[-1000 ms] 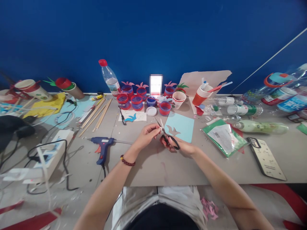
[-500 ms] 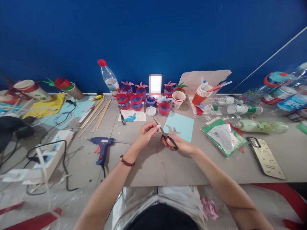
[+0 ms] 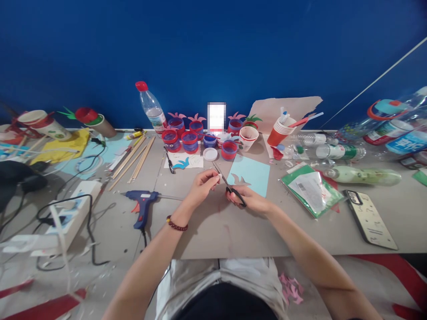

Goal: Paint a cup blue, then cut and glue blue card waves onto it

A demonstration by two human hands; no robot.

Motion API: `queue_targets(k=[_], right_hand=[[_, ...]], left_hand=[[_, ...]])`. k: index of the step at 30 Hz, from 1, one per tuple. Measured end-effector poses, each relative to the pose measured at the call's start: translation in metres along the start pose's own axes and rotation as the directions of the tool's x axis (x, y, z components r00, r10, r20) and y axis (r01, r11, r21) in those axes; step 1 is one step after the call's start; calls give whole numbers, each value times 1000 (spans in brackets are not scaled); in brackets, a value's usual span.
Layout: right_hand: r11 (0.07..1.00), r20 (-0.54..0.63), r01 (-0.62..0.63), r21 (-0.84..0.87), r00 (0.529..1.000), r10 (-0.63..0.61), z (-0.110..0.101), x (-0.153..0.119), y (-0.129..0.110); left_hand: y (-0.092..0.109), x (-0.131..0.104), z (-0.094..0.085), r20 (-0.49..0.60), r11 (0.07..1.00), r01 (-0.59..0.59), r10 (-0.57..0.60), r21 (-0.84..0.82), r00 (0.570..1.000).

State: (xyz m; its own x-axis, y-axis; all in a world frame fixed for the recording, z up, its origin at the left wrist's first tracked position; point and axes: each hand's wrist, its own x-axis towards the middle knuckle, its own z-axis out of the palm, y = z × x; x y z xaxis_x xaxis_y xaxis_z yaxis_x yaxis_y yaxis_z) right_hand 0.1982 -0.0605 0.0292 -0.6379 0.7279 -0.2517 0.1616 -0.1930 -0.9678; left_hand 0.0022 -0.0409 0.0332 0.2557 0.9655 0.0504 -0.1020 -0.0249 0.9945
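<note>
My right hand [image 3: 240,196] is wrapped around the black handles of a pair of scissors [image 3: 237,194], whose blades point up and to the left. Across from it, my left hand [image 3: 204,183] pinches a tiny white piece [image 3: 220,176] close to the blades; its exact kind is too small to tell. Behind the scissors lies a light blue paper sheet [image 3: 255,175] with a shape cut out of one edge. A cut blue paper leaf shape [image 3: 180,164] rests on a white paper next to a black pen [image 3: 169,161].
Several red and purple cups [image 3: 190,142] stand at the back near a white lid [image 3: 210,154]. To the left are a blue glue gun [image 3: 143,204], wooden sticks [image 3: 142,160] and a power strip [image 3: 75,218]. On the right lie a green packet [image 3: 310,191], a phone [image 3: 371,220] and plastic bottles [image 3: 340,152].
My right hand and the scissors have shifted very slightly. The left hand keeps its pinch in nearly the same place.
</note>
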Motion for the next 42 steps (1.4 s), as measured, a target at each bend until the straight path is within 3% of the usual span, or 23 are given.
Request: queue_targets(k=[15, 22, 30, 35, 39, 42], right_hand=[[995, -71, -61, -77, 996, 55, 1, -3, -8], [990, 77, -65, 128, 996, 55, -3, -4, -4], [991, 80, -49, 127, 996, 39, -2, -6, -5], [994, -126, 24, 109, 992, -10, -1, 3, -2], [990, -349, 37, 133, 937, 12, -1, 9, -6], [978, -399, 52, 202, 916, 34, -1, 10, -8]], left_hand=[[6, 2, 0, 13, 1000, 0, -1, 9, 1000], [8, 0, 2, 32, 1000, 6, -7, 15, 999], [7, -1, 3, 22, 999, 22, -23, 30, 1000], [7, 0, 4, 39, 998, 23, -24, 50, 999], [9, -1, 9, 68, 990, 30, -40, 139, 997], [9, -3, 13, 98, 973, -14, -9, 232, 995]])
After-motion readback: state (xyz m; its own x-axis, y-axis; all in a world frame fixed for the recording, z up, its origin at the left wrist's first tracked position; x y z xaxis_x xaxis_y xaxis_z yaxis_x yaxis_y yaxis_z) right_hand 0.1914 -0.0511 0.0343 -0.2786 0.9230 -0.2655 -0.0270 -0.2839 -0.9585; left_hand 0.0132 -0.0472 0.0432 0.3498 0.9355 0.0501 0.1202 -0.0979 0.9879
